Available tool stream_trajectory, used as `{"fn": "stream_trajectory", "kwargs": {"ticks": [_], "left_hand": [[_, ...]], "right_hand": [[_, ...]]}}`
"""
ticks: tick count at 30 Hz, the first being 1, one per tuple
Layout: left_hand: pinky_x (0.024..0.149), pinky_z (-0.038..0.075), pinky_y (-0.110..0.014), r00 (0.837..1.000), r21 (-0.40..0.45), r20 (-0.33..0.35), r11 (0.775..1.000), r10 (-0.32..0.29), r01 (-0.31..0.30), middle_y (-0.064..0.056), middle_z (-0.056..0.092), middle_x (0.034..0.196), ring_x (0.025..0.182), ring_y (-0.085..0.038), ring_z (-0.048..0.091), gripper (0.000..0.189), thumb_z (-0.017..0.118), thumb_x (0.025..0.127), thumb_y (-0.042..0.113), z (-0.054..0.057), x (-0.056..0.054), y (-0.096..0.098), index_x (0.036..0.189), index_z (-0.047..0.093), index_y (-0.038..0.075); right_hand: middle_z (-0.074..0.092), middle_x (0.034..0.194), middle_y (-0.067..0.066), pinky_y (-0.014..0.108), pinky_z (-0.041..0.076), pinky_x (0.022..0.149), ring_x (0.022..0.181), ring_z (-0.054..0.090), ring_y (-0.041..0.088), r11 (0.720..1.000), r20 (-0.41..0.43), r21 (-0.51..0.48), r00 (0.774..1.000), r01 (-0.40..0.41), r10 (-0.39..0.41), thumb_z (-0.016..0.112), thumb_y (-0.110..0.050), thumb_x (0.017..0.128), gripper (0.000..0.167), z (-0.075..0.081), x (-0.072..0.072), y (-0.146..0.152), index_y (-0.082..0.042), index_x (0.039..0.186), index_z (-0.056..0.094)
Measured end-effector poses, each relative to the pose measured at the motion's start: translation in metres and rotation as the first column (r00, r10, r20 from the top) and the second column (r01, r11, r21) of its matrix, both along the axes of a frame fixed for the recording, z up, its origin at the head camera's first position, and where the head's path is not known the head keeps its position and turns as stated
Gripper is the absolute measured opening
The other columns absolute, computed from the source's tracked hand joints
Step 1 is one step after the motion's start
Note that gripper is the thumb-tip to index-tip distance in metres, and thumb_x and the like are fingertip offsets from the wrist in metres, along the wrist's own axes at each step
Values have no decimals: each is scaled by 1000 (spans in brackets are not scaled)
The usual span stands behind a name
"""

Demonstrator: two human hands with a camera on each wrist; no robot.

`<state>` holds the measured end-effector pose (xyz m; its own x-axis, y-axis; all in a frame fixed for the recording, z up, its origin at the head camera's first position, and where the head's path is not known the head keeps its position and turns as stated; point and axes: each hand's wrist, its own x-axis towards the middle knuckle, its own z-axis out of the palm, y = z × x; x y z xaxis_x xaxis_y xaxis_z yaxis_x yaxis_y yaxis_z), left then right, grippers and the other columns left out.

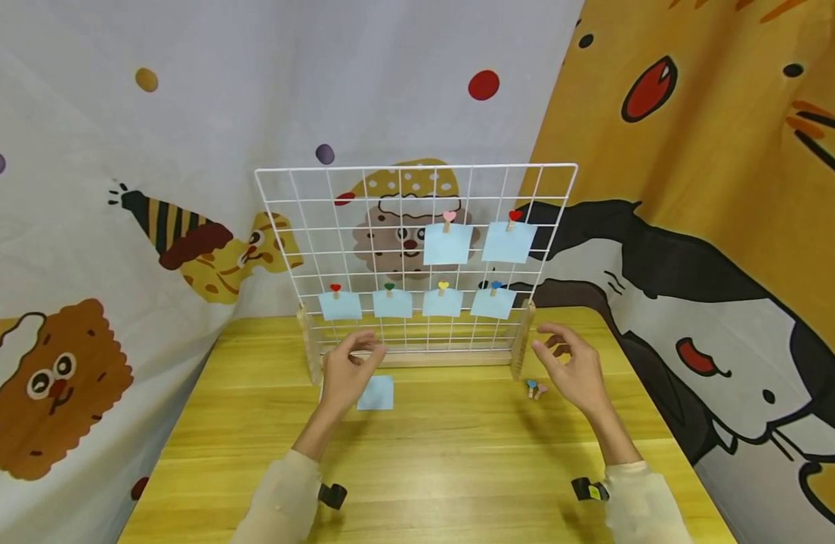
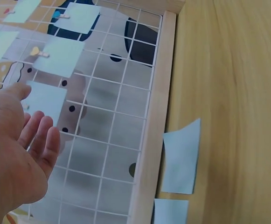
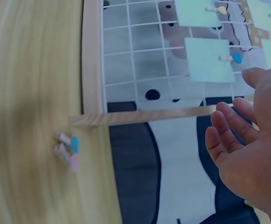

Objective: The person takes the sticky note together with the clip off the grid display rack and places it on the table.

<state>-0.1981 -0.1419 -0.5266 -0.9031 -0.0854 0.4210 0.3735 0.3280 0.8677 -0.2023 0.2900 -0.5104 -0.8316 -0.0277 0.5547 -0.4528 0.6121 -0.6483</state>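
My left hand (image 1: pixel 345 370) hovers before the lower left of a white wire grid (image 1: pixel 417 166), fingers loosely bent, holding nothing. Below it, a loose pale blue paper square (image 1: pixel 376 393) lies on the table; the left wrist view shows a second paper square (image 2: pixel 171 212) beside it, mostly hidden by the hand in the head view. Past the grid's right end, my right hand (image 1: pixel 572 366) is raised with relaxed, bare fingers. Near it on the tabletop are two small clothespins, a blue-headed clothespin (image 3: pixel 67 141) and a pink heart clothespin (image 3: pixel 66 158).
The grid stands in a wooden base (image 1: pixel 417 361) with an upright side post (image 1: pixel 522 340) at each end. Several blue squares hang clipped to it, a lower row (image 1: pixel 393 304) and an upper right pair (image 1: pixel 447 245). A cartoon-printed curtain (image 1: pixel 206 91) hangs behind the wooden table (image 1: pixel 417 476).
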Motion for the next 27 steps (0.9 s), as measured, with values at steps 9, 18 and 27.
{"fn": "stream_trajectory", "kwargs": {"ticks": [9, 18, 27], "left_hand": [[77, 61, -21, 999, -21, -19, 999, -31, 30, -11, 85, 123, 107, -29, 81, 37, 87, 102, 26, 13, -6, 9, 134, 78, 12], [77, 63, -26, 997, -17, -55, 998, -60, 59, -11, 85, 121, 105, -31, 82, 33, 89, 101, 25, 23, -15, 17, 130, 80, 11], [76, 61, -22, 995, -39, -75, 997, -71, 68, -12, 85, 124, 106, -29, 81, 42, 88, 102, 24, 36, -21, 23, 136, 76, 3]], "right_hand": [[80, 119, 9, 22, 58, 84, 98, 66, 0, 999, -47, -9, 998, -51, 51, 83, -5, 102, 36, 20, 1, -16, -4, 137, 76], [81, 122, 12, 19, 57, 85, 98, 68, 14, 994, -100, -52, 990, -101, 96, 84, 2, 97, 41, 31, 0, -33, -5, 137, 78], [80, 118, 9, 22, 57, 85, 97, 68, 12, 989, -137, -38, 981, -142, 136, 85, 2, 96, 43, 44, -5, -46, -10, 137, 78]]}}
